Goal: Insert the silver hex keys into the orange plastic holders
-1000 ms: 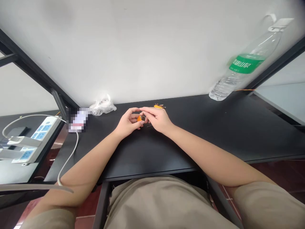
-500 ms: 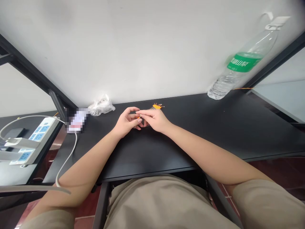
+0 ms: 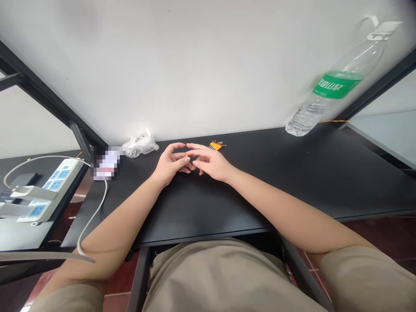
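Orange comb-like plastic strip w/ thin metal pins (image 3: 215, 146) sits untouched on black tabletop (image 3: 292, 182). L hand (image 3: 170, 164) grip looks lightly closed on tiny orange piece (image 3: 186, 155); R hand (image 3: 211, 164) grip open beside it.

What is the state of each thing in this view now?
Left hand: fingers curled, next to a tiny orange piece; cannot tell if held.
Right hand: open, fingers extended.
Orange pin strip: lying loose, untouched.
Water bottle: standing, partly filled.
Plastic bag: crumpled.
Power strip: plugs inserted.

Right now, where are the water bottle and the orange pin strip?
Water bottle (image 3: 338, 85), head view, point on its green label.
Orange pin strip (image 3: 215, 146), head view, point on its orange body.
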`<state>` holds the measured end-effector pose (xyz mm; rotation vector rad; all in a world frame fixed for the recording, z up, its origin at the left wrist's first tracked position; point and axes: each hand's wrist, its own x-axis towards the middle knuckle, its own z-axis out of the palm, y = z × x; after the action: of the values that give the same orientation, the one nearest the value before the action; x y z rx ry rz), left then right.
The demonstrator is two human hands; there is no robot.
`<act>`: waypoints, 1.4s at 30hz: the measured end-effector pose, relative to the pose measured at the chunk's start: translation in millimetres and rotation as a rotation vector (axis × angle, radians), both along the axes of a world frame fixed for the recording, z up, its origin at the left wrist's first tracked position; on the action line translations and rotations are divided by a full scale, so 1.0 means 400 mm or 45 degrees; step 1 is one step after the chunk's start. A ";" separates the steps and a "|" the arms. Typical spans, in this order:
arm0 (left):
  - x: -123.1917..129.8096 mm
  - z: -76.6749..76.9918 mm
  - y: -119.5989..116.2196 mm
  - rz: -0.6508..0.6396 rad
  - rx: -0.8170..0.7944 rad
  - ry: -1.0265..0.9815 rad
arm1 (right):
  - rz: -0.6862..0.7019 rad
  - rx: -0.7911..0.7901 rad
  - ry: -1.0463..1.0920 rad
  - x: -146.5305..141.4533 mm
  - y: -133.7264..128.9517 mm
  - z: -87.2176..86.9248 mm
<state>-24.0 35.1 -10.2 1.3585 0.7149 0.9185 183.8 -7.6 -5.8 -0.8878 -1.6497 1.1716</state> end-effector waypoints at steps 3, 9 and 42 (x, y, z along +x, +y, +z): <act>0.005 -0.001 -0.007 -0.001 0.053 0.054 | -0.121 0.017 -0.044 0.001 0.010 -0.010; 0.003 -0.005 -0.004 0.039 0.132 0.090 | -0.263 0.538 -0.465 0.005 0.006 -0.010; -0.012 -0.030 -0.001 0.060 0.766 0.619 | 0.063 0.399 -1.008 0.070 0.001 0.060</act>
<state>-28.6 34.8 -22.1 2.1518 0.8739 0.8822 211.8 -7.3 18.3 -1.1887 -2.4100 0.5682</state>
